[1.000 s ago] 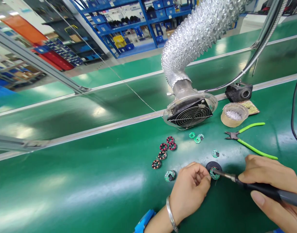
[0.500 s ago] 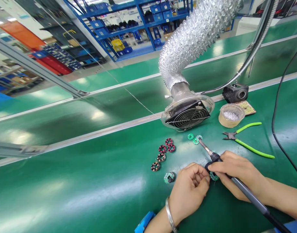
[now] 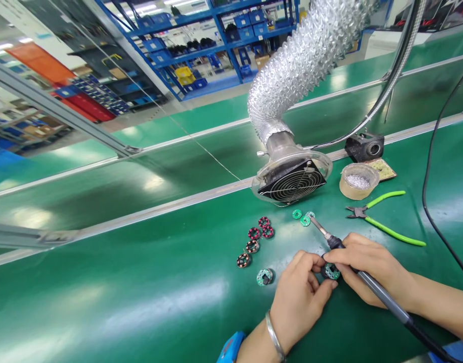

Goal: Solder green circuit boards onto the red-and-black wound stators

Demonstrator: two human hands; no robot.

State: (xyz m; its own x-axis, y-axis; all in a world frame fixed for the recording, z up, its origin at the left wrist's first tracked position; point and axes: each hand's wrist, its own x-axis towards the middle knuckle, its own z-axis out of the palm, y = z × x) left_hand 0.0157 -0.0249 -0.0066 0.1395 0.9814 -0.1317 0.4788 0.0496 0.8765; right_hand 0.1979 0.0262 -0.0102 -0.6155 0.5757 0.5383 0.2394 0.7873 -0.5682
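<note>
My right hand (image 3: pixel 371 267) is closed around a soldering iron (image 3: pixel 382 293), whose metal tip points up and left toward small green circuit boards (image 3: pixel 305 220). Between my hands is a round motor stator with a green circuit board (image 3: pixel 331 271) on its face. The thumb and fingers of my left hand (image 3: pixel 305 287) hold it from the left side, and my right fingertips touch its upper edge. A similar stator with a board (image 3: pixel 265 277) lies on the bench left of my left hand. Several bare stators with copper or red windings (image 3: pixel 253 246) lie beyond it.
A fume extractor (image 3: pixel 293 181) on a silver duct hangs over the bench. Green-handled cutters (image 3: pixel 390 227), a tub of metal shavings (image 3: pixel 357 181), a yellowish sponge (image 3: pixel 381 169) and a black holder (image 3: pixel 365 147) stand at the right. A black cable (image 3: pixel 427 166) runs along the far right.
My left thumb has extended to the right under the stator, whose board now faces up more visibly between my hands. The soldering iron stays in my right hand.
</note>
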